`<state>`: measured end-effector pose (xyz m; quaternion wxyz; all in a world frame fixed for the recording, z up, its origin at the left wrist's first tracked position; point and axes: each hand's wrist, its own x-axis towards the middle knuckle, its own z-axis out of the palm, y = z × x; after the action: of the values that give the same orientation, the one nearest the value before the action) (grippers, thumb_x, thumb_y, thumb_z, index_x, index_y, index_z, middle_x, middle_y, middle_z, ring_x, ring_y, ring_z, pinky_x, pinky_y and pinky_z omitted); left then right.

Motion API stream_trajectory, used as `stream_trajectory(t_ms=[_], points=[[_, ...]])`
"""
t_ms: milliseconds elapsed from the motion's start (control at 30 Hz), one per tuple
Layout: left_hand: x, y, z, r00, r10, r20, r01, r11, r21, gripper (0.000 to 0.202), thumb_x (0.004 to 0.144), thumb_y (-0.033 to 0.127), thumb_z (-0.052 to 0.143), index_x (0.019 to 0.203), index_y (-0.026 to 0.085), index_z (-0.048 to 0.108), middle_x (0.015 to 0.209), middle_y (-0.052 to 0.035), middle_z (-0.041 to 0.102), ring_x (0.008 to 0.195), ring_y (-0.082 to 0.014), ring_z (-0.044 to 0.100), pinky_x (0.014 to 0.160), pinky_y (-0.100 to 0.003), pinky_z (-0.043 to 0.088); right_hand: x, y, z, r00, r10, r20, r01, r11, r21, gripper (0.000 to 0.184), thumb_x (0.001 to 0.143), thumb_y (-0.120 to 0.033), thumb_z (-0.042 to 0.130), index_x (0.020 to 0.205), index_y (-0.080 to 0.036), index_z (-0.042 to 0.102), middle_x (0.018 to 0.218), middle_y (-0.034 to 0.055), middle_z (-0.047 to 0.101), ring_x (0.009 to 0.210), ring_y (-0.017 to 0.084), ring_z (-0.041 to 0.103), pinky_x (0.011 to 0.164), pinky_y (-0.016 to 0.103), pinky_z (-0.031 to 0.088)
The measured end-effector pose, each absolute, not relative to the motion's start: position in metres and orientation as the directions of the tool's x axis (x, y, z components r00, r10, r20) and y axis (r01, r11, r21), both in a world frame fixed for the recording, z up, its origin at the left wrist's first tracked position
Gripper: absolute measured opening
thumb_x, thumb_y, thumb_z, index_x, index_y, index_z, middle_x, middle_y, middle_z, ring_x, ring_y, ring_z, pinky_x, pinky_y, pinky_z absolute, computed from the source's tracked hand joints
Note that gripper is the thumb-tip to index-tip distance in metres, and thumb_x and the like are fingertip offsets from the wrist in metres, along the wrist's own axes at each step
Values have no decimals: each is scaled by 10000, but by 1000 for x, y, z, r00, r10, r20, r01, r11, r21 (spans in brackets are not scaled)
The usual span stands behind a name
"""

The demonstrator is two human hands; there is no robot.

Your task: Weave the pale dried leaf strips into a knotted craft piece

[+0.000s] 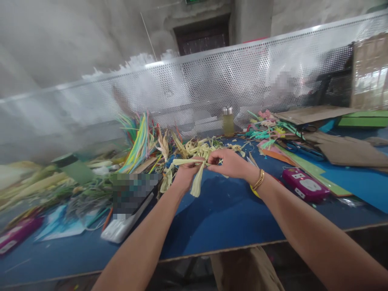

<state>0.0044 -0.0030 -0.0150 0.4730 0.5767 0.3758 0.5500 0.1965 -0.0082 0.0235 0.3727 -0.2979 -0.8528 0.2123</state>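
Note:
Strips of pale green corn husk point(197, 184) are held between my two hands above the blue table. My left hand point(188, 169) is closed on the husk, with one strip sticking out to the left and another hanging down. My right hand point(224, 161), with a gold bracelet at its wrist, pinches the husk where the strips cross. The fingertips of both hands nearly meet there. Just behind them lies a heap of dried corn husks point(194, 147). Scissors point(252, 161) with a yellow handle lie partly hidden under my right wrist.
Left of my hands are a phone-like device point(130, 206), coloured pipe cleaners point(142, 135) and a green cup point(74, 167). A magenta case point(305, 184), cardboard point(348, 145) and coloured paper lie to the right. A bottle point(228, 121) stands before the perforated metal screen point(212, 81).

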Motion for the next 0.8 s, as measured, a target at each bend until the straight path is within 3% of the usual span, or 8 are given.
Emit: stream_trajectory(t_ms=[500, 800], points=[[6, -4, -18, 85, 952, 294, -155, -279, 948, 181, 542, 224, 808, 671, 172, 693, 778, -28, 681, 744, -144, 591, 727, -282, 458, 196, -9, 23, -547, 677, 492, 373, 723, -581, 28, 738, -201, 641, 743, -182, 621, 750, 4, 645, 703, 120, 563, 690, 256, 421], [6, -6, -14, 171, 972, 161, -225, -120, 967, 249, 527, 204, 834, 729, 154, 696, 609, 15, 630, 562, -93, 541, 565, -216, 406, 196, -10, 25, -573, 670, 472, 380, 728, -571, 36, 744, -203, 631, 729, -176, 612, 720, 2, 628, 687, 114, 544, 675, 248, 399]])
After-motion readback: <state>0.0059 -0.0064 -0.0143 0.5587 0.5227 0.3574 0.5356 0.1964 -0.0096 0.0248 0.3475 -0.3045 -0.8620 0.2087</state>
